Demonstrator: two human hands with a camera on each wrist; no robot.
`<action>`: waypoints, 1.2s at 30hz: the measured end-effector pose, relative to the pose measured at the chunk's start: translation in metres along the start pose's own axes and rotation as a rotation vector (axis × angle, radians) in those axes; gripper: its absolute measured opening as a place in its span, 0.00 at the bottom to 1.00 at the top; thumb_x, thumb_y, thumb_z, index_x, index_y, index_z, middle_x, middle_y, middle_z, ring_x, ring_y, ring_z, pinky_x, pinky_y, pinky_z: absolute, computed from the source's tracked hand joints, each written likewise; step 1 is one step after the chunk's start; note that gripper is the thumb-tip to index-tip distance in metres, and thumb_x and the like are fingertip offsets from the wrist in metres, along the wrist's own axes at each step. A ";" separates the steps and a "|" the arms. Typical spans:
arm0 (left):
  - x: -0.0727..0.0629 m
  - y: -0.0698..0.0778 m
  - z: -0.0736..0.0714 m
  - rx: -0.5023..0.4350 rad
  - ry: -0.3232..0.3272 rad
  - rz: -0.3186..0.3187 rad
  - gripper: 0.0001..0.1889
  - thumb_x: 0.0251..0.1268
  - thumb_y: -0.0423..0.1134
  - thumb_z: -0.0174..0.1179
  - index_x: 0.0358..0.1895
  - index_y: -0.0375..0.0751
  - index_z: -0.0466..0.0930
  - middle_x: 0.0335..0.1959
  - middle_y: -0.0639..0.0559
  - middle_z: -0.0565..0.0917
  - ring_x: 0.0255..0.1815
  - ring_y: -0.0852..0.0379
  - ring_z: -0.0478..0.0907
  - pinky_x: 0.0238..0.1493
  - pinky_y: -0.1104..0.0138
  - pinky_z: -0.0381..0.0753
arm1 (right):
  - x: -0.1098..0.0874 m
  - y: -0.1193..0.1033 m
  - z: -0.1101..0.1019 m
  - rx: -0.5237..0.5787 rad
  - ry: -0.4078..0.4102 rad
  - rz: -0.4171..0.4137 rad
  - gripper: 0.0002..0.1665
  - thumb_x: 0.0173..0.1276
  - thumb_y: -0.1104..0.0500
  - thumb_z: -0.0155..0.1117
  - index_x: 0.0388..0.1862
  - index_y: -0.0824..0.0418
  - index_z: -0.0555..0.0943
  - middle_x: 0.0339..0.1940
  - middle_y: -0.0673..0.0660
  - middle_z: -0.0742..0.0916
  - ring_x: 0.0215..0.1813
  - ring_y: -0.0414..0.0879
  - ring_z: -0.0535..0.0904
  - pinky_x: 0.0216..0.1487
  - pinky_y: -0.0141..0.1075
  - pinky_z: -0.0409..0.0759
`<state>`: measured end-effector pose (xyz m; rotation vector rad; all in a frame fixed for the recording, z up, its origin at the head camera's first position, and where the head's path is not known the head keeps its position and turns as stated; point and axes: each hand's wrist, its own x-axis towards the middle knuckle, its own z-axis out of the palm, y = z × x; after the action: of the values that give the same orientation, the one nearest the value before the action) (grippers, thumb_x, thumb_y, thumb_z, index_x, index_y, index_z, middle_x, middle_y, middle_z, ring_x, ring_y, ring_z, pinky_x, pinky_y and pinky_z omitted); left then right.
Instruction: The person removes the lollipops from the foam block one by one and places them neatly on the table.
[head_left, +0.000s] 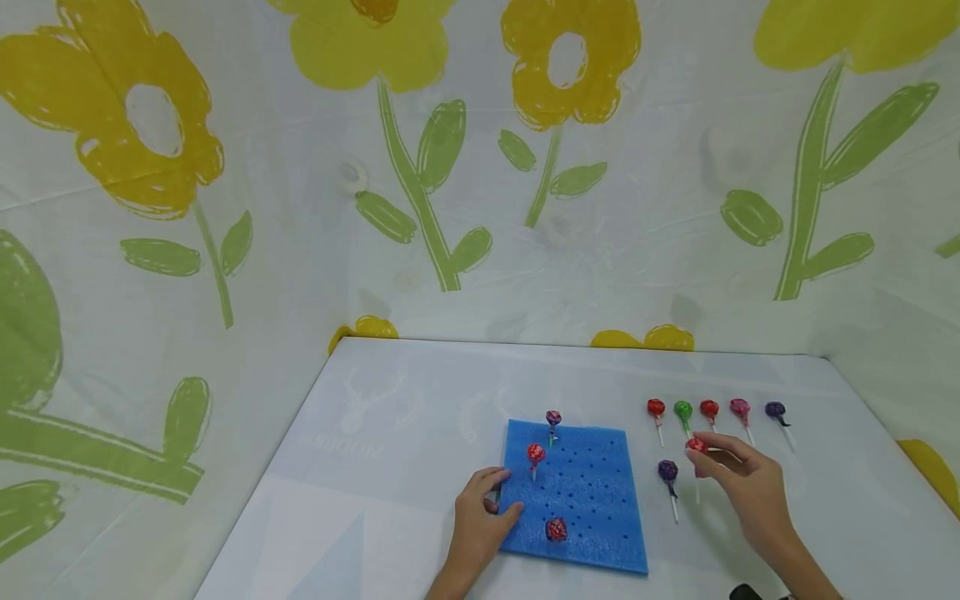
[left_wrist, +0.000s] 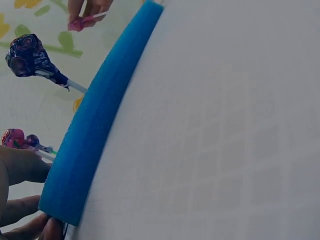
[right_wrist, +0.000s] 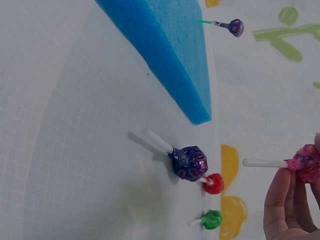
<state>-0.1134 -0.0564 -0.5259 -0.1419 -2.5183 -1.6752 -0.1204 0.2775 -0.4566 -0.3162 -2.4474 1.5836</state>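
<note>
My right hand (head_left: 750,483) pinches a red-wrapped lollipop (head_left: 696,446) by its head, the white stick pointing down. In the right wrist view its wrapper looks pink-red and the lollipop (right_wrist: 305,162) is clear of the table. My left hand (head_left: 480,521) grips the left edge of a blue foam board (head_left: 600,500) dotted with small holes, thumb on top and fingers at the side. Three lollipops stand upright in the board: a purple-pink one (head_left: 553,417) at the far left corner, a red one (head_left: 535,452) nearer, and a dark red-looking one (head_left: 556,529) near the front.
Behind my right hand lies a row of lollipops: red (head_left: 656,407), green (head_left: 682,410), another red (head_left: 709,408), pink (head_left: 740,407) and dark purple (head_left: 776,409). Another purple lollipop (head_left: 667,471) lies between board and right hand. Flower-printed cloth (head_left: 600,250) walls the white table (head_left: 375,467).
</note>
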 end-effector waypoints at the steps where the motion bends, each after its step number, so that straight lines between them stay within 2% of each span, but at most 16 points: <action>1: 0.000 0.000 0.000 0.002 0.001 0.002 0.23 0.49 0.36 0.71 0.52 0.37 0.80 0.53 0.48 0.78 0.37 0.60 0.73 0.34 0.70 0.75 | 0.001 0.000 -0.001 0.007 -0.004 0.001 0.28 0.63 0.50 0.65 0.56 0.68 0.75 0.38 0.41 0.85 0.37 0.32 0.80 0.39 0.20 0.75; 4: 0.000 -0.001 0.000 0.011 0.002 0.001 0.23 0.49 0.35 0.71 0.52 0.36 0.80 0.52 0.49 0.78 0.37 0.60 0.73 0.34 0.71 0.75 | 0.002 0.000 -0.003 0.012 -0.016 0.022 0.30 0.62 0.49 0.66 0.56 0.68 0.75 0.37 0.38 0.84 0.37 0.32 0.80 0.39 0.22 0.75; 11: 0.000 -0.001 0.001 0.026 -0.002 -0.022 0.23 0.50 0.36 0.70 0.52 0.38 0.80 0.53 0.50 0.77 0.37 0.61 0.72 0.35 0.71 0.75 | 0.007 0.010 -0.007 -0.013 -0.044 0.095 0.33 0.62 0.48 0.67 0.58 0.69 0.74 0.36 0.39 0.84 0.37 0.41 0.81 0.37 0.25 0.77; 18: 0.000 -0.001 0.001 0.023 0.010 0.006 0.22 0.50 0.36 0.70 0.52 0.37 0.80 0.52 0.49 0.78 0.37 0.60 0.73 0.35 0.71 0.75 | 0.018 0.037 -0.011 -0.029 -0.074 0.164 0.35 0.59 0.47 0.69 0.58 0.68 0.74 0.40 0.47 0.84 0.36 0.37 0.81 0.36 0.25 0.78; 21: 0.000 -0.001 0.001 0.011 0.008 0.004 0.23 0.49 0.36 0.71 0.52 0.37 0.80 0.52 0.49 0.78 0.37 0.60 0.72 0.35 0.71 0.75 | 0.021 0.045 -0.014 -0.050 -0.112 0.159 0.37 0.59 0.43 0.68 0.58 0.68 0.74 0.40 0.45 0.84 0.35 0.36 0.81 0.35 0.26 0.78; 25: 0.000 0.000 0.001 0.006 0.003 -0.010 0.23 0.49 0.36 0.71 0.52 0.38 0.80 0.53 0.49 0.77 0.36 0.60 0.72 0.35 0.71 0.74 | 0.018 0.040 -0.017 -0.061 -0.147 0.177 0.37 0.60 0.45 0.67 0.58 0.71 0.73 0.40 0.47 0.84 0.35 0.38 0.82 0.36 0.28 0.79; 28: 0.000 0.001 0.001 0.017 0.005 -0.013 0.23 0.49 0.36 0.71 0.52 0.38 0.80 0.53 0.49 0.78 0.36 0.61 0.72 0.35 0.71 0.75 | 0.015 0.035 -0.018 -0.079 -0.163 0.203 0.35 0.62 0.49 0.67 0.58 0.74 0.73 0.42 0.54 0.85 0.34 0.39 0.81 0.36 0.29 0.79; 36: 0.000 -0.002 0.001 0.019 0.000 -0.015 0.23 0.50 0.36 0.70 0.52 0.37 0.80 0.53 0.49 0.77 0.36 0.60 0.72 0.35 0.71 0.74 | 0.019 0.041 -0.020 -0.108 -0.167 0.254 0.34 0.60 0.50 0.69 0.56 0.74 0.74 0.37 0.54 0.85 0.31 0.40 0.80 0.33 0.29 0.79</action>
<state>-0.1135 -0.0557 -0.5279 -0.1222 -2.5410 -1.6564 -0.1298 0.3170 -0.4853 -0.5532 -2.7183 1.6356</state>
